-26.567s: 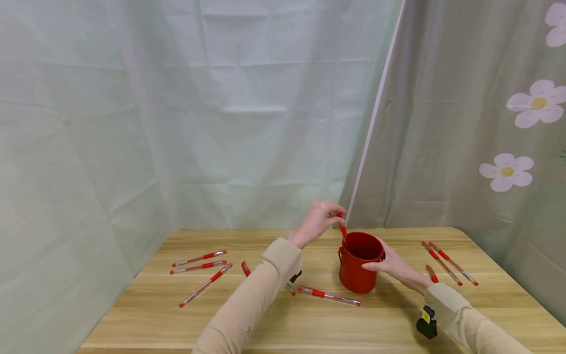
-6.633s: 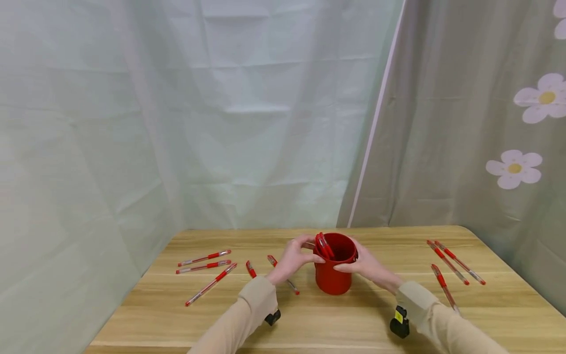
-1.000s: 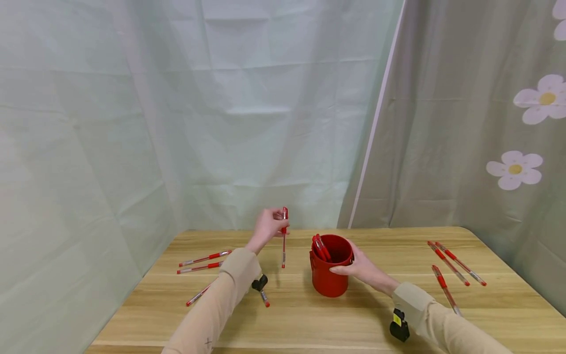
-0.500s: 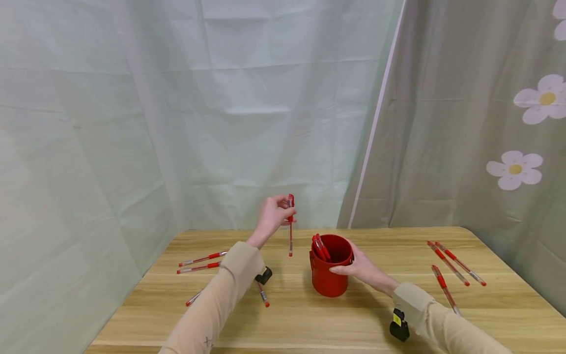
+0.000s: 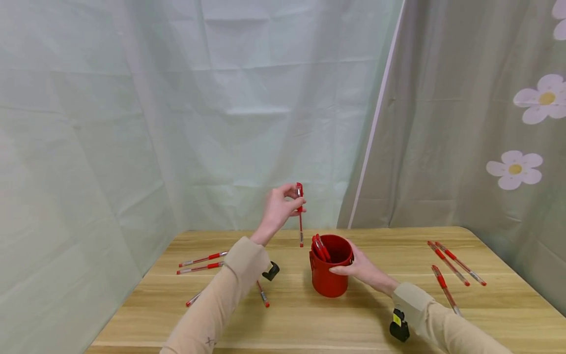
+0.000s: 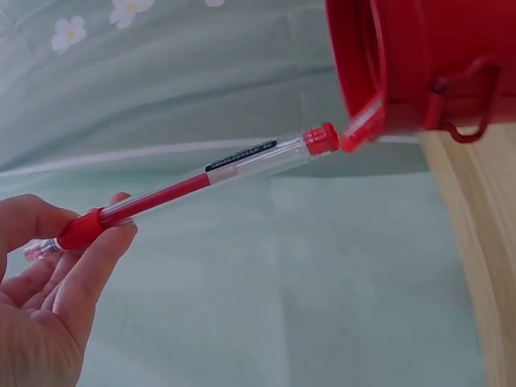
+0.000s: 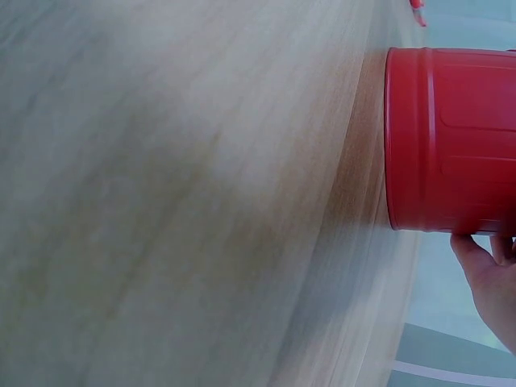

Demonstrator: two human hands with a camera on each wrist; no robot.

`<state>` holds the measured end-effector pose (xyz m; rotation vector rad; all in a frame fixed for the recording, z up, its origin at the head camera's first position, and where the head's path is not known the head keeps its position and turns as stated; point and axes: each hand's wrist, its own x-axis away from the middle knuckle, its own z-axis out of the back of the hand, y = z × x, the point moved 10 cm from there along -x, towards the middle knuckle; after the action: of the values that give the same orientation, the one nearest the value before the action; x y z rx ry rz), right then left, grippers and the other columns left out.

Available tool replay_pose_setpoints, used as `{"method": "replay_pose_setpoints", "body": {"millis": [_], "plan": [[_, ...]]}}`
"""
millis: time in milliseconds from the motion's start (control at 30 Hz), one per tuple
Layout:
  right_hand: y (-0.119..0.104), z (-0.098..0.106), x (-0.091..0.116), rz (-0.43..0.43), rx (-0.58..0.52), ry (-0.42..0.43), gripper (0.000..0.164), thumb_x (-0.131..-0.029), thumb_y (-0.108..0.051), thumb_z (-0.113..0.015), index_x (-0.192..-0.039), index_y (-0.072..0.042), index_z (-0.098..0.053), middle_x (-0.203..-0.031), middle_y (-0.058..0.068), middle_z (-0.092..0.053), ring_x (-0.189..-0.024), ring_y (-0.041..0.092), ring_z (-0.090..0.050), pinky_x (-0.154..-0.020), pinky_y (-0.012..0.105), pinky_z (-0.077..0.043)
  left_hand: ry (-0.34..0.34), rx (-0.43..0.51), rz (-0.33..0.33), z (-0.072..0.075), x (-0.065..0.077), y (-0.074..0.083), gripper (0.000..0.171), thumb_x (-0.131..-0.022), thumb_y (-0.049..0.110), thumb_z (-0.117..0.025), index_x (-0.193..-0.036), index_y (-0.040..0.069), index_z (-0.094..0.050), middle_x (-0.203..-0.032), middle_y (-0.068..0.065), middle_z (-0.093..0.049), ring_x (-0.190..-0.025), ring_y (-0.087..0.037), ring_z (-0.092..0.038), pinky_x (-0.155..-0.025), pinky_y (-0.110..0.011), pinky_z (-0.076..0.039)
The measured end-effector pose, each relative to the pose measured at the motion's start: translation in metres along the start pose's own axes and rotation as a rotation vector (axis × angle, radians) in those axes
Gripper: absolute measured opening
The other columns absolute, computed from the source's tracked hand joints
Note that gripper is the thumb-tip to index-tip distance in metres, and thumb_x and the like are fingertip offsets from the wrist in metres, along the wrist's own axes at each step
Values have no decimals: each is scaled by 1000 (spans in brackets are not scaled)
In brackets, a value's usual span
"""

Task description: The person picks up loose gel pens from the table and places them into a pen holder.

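Observation:
My left hand [image 5: 276, 210] pinches a red gel pen [image 5: 301, 227] near its capped end, and the pen hangs upright in the air. Its lower tip is above and slightly left of the red bucket [image 5: 329, 282], apart from it. The left wrist view shows thumb and fingers on the red grip of the pen [image 6: 173, 193]. My right hand [image 5: 363, 269] holds the bucket's right side, thumb in front, with the other fingers mostly hidden behind. Red pens [image 5: 320, 249] lean inside the bucket against its left wall, caps up.
Two red pens [image 5: 201, 268] lie at the table's left, with others partly under my left forearm. A pen tip [image 5: 264, 299] shows beside the left sleeve. Two pens [image 5: 457, 265] and a nearer one [image 5: 445, 289] lie at the right. Curtains [image 5: 265, 123] hang behind the wooden table [image 5: 336, 329].
In the last second my left hand has risen and moved right with the pen, nearer the bucket; the right hand stays. Since the oldest frame, the bucket has shifted left and holds more pens.

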<state>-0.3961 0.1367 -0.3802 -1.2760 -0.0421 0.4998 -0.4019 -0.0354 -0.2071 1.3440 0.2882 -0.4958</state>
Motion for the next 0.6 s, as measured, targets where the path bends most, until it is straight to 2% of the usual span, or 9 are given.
{"method": "replay_pose_setpoints", "body": {"millis": [100,267,400,600], "plan": [[8,2,-3,1,-3,1,76,-74,-14,-75,-135,-7,-31,-130,13,-42,-118,32,-37,-90,46,-36,5,12,-17,-3,-4,-1,9,-83,-4,-59,-92,-3,-59,-79,-15,-57,-62,-24,-64,-59,-32,-52],[-7,-2,1,9,-23,-23,76,-75,-11,-74,-136,-1,-29,-131,20,-40,-118,38,-35,-90,49,-35,2,35,-19,-6,-2,5,11,-83,-4,-61,-94,-5,-59,-81,-18,-58,-64,-26,-64,-61,-34,-51],[-19,-5,6,-4,-10,-30,75,-76,-12,-73,-135,0,-29,-130,19,-40,-116,36,-37,-89,47,-37,-13,60,-20,-11,-3,4,10,-84,-7,-58,-94,-8,-57,-84,-22,-57,-65,-26,-64,-63,-38,-51],[-20,-6,8,-20,-9,-36,74,-77,-12,-72,-135,-1,-28,-130,18,-40,-117,35,-36,-89,46,-37,-3,108,-28,-20,-3,3,9,-83,-5,-60,-92,-7,-57,-82,-20,-56,-65,-27,-64,-62,-36,-51]]}}
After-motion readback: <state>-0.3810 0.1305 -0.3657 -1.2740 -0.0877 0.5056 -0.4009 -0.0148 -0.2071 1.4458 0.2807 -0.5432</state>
